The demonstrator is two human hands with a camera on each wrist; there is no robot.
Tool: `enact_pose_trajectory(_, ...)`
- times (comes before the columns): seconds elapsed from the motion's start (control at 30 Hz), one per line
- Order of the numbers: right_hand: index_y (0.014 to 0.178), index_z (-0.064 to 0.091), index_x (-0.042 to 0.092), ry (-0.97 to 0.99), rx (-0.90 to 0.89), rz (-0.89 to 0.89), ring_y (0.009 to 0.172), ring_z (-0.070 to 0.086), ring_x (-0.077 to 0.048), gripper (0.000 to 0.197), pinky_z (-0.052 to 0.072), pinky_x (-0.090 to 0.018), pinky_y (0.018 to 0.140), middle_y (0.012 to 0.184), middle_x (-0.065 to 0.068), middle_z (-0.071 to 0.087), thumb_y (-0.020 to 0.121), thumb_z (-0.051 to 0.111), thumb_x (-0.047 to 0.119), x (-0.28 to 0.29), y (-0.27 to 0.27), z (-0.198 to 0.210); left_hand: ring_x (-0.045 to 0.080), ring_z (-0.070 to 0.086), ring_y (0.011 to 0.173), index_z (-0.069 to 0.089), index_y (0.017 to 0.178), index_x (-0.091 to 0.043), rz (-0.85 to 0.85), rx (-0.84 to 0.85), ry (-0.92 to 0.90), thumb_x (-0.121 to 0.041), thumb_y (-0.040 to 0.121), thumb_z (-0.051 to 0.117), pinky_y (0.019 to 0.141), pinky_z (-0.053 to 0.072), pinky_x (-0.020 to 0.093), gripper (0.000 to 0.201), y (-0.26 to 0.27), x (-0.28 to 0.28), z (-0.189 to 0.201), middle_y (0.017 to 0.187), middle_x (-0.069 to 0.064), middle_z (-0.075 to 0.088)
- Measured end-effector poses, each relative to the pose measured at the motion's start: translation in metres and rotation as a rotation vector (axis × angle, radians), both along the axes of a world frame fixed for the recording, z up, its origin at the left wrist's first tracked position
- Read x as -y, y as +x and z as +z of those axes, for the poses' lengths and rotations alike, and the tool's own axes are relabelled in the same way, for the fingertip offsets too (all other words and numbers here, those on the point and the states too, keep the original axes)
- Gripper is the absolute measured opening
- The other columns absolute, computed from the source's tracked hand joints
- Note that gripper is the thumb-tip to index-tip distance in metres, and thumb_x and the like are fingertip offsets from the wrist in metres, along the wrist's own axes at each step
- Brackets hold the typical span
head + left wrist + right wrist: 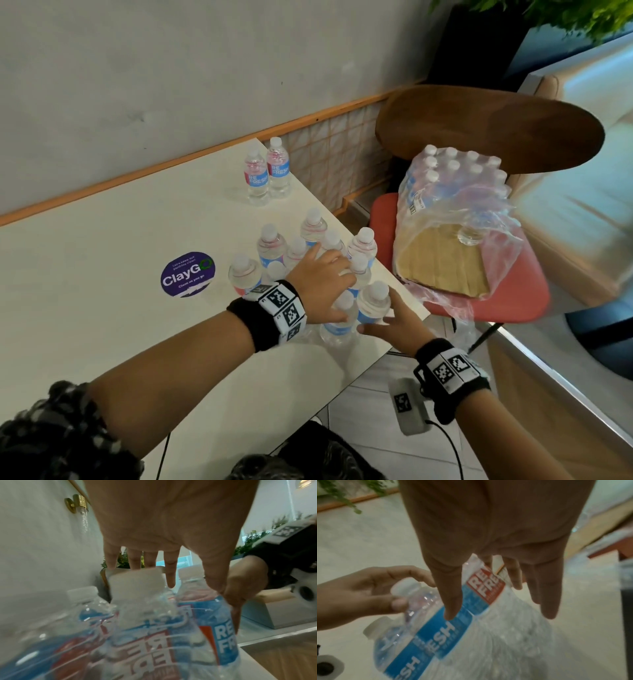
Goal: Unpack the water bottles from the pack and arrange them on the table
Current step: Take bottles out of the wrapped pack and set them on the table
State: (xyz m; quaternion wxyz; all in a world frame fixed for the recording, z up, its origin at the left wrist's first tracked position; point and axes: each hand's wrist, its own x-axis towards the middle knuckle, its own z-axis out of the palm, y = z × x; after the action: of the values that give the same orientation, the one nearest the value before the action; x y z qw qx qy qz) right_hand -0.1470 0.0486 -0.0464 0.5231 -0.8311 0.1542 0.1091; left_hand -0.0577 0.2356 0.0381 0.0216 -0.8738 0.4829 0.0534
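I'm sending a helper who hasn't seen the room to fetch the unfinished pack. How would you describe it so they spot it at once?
Look past the white table's right edge to the red chair seat. On it sits the torn plastic pack, with capped bottles at its far end and bare cardboard at the front. Unlike the loose bottles on the table, these are wrapped together.

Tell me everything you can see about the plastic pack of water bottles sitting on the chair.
The pack is clear, crinkled shrink-wrap sitting on the red chair seat beside the table. Its near end is torn open and loose, baring a brown cardboard base. White-capped bottles stand upright in rows at the far end, under the wrap; one clear bottle is alone near the opening. Neither hand touches it.
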Motion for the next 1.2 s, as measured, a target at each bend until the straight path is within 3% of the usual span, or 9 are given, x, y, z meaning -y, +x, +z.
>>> enact_pose_trajectory(0.07,0.129,0.038,0.035,0.087,-0.014,-0.027,0.112,0.056,-0.012,0.085,0.048,-0.026,0.084,0.123,0.015,0.056,0.062,0.088,0.023,-0.002,0.002,-0.015,0.024,0.030,0.133,0.057,0.120,-0.027,0.056,-0.060,0.005,-0.065,0.076,0.053,0.110,0.024,0.050,0.058,0.006,-0.004,-0.003,0.141,0.002,0.040)
enact_pose_trajectory(0.17,0.131,0.039,0.033,0.092,0.021,-0.024,0.115,0.056,-0.007,0.093,0.047,-0.030,0.094,0.124,0.016,0.057,0.053,0.091,0.034,-0.007,0.007,-0.029,0.023,0.031,0.132,0.061,0.119,-0.033,0.079,-0.192,-0.035,-0.069,0.070,0.052,0.104,0.034,0.048,0.061,0.013,-0.013,-0.008,0.142,0.001,0.041)
enact_pose_trajectory(0.33,0.131,0.042,0.024,0.088,0.075,-0.001,0.114,0.058,-0.014,0.097,0.050,-0.043,0.096,0.126,0.007,0.058,0.050,0.094,0.037,-0.023,0.012,-0.045,0.025,0.018,0.140,0.055,0.130,-0.032,0.049,-0.323,-0.078,-0.048,0.079,0.067,0.113,0.025,0.045,0.055,0.017,-0.026,-0.010,0.151,0.002,0.029)
enact_pose_trajectory(0.5,0.137,0.027,0.014,0.120,0.192,-0.100,0.117,0.047,0.009,0.104,0.040,-0.006,0.094,0.131,0.014,0.046,0.055,0.091,0.010,-0.049,0.003,-0.037,0.021,0.002,0.148,0.047,0.137,-0.027,0.010,-0.252,-0.131,-0.041,0.083,0.064,0.117,0.021,0.043,0.059,0.015,-0.043,-0.007,0.159,0.002,0.013)
enact_pose_trajectory(0.67,0.146,0.007,0.008,0.145,0.273,-0.127,0.127,0.042,0.004,0.121,0.038,-0.006,0.096,0.141,0.013,0.038,0.056,0.088,0.000,-0.073,0.005,-0.038,0.026,0.003,0.148,0.038,0.142,-0.032,0.046,-0.083,-0.230,-0.064,0.074,0.061,0.115,0.023,0.048,0.078,0.030,-0.088,-0.006,0.159,0.004,0.015)
enact_pose_trajectory(0.77,0.146,0.001,0.013,0.106,0.229,-0.208,0.127,0.041,-0.003,0.126,0.037,-0.015,0.098,0.142,0.010,0.036,0.056,0.089,0.007,-0.095,-0.002,-0.039,0.025,-0.006,0.147,0.022,0.146,-0.040,0.217,-0.192,-0.197,-0.074,0.067,0.062,0.117,0.019,0.047,0.095,0.033,-0.121,-0.007,0.160,0.001,0.001)
enact_pose_trajectory(0.83,0.143,0.008,0.012,0.091,0.196,-0.243,0.125,0.041,-0.007,0.117,0.036,-0.022,0.098,0.140,0.004,0.036,0.058,0.089,0.009,-0.107,-0.004,-0.040,0.023,-0.011,0.147,0.015,0.147,-0.043,0.304,-0.316,-0.166,-0.076,0.062,0.063,0.118,0.017,0.047,0.103,0.033,-0.137,-0.012,0.159,-0.004,-0.009)
enact_pose_trajectory(1.0,0.131,0.033,0.027,0.026,0.165,-0.196,0.116,0.048,-0.007,0.090,0.046,-0.031,0.094,0.123,0.017,0.043,0.060,0.089,0.022,-0.124,-0.006,-0.036,0.023,-0.014,0.146,0.003,0.145,-0.050,0.307,-0.461,-0.227,-0.072,0.055,0.072,0.117,0.011,0.044,0.116,0.017,-0.153,-0.035,0.153,-0.008,-0.028)
enact_pose_trajectory(1.2,0.130,0.043,0.035,0.028,-0.007,-0.094,0.109,0.059,-0.014,0.095,0.053,-0.046,0.091,0.125,0.009,0.058,0.048,0.084,0.060,-0.141,0.004,-0.041,0.030,0.016,0.140,0.022,0.145,-0.040,0.319,-0.408,-0.358,-0.038,0.066,0.079,0.108,0.030,0.040,0.098,0.021,-0.156,-0.042,0.152,0.000,0.001)
